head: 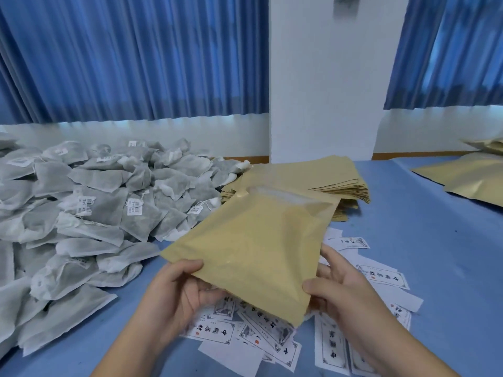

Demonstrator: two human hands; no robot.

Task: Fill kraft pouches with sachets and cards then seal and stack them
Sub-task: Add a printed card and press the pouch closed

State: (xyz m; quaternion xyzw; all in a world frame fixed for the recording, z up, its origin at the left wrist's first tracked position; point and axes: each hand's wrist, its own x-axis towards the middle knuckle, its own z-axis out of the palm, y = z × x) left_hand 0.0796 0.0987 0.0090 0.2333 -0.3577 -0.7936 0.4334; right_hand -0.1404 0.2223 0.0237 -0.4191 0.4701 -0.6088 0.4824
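I hold a kraft pouch [253, 243] tilted above the table, its mouth pointing away from me. My left hand [179, 289] grips its near left corner, thumb on top. My right hand [337, 289] pinches the near right corner. A big heap of grey sachets [89, 208] with white tags covers the left of the table. White printed cards [261, 333] lie scattered under and around my hands. A stack of flat empty kraft pouches [326, 178] sits behind the held pouch.
The blue table top [424, 235] stretches to the right. More kraft pouches [468, 175] lie at the far right edge. A white pillar [326, 91] and blue curtains [130, 58] stand behind the table.
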